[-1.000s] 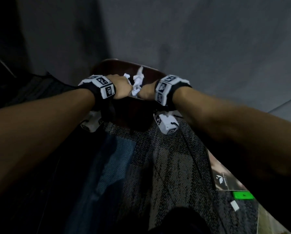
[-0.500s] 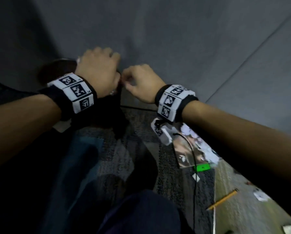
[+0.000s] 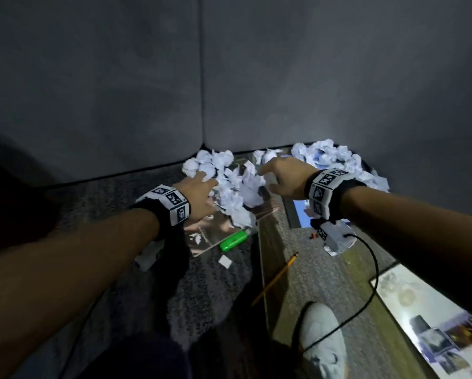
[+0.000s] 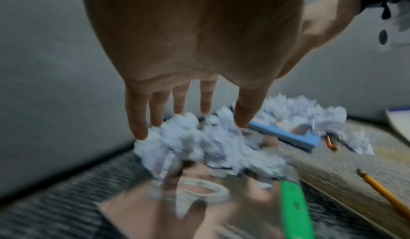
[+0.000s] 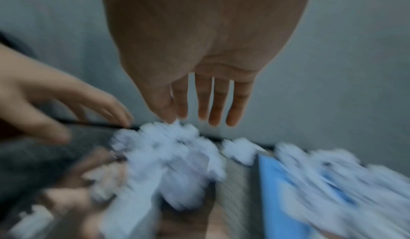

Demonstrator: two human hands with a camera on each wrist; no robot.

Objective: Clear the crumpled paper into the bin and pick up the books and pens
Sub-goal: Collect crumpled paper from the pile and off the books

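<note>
Down on the carpet, both hands reach over a heap of crumpled paper piled against the grey wall. The left hand has its fingers straight and spread, tips just at the near-left edge of the heap; it holds nothing. The right hand hovers on the heap's other side, fingers straight and slightly parted, also holding nothing; whether its tips touch the paper I cannot tell, as the right wrist view is blurred.

Under the left hand's palm lies a glossy book with a brownish cover, the paper heap spilling over its far end. Just beside that hand's wrist, on the book's near corner, rests a green pen. Beneath the right hand and wrist lies a blue book, with a second mound of crumpled paper beyond the right wrist, against the wall. A yellow pencil lies on the floor between the two forearms, nearer the person. Under the right forearm sits another book with pictures on its cover. A white shoe shows below the pencil, and a black cable trails from the right wrist's camera.
</note>
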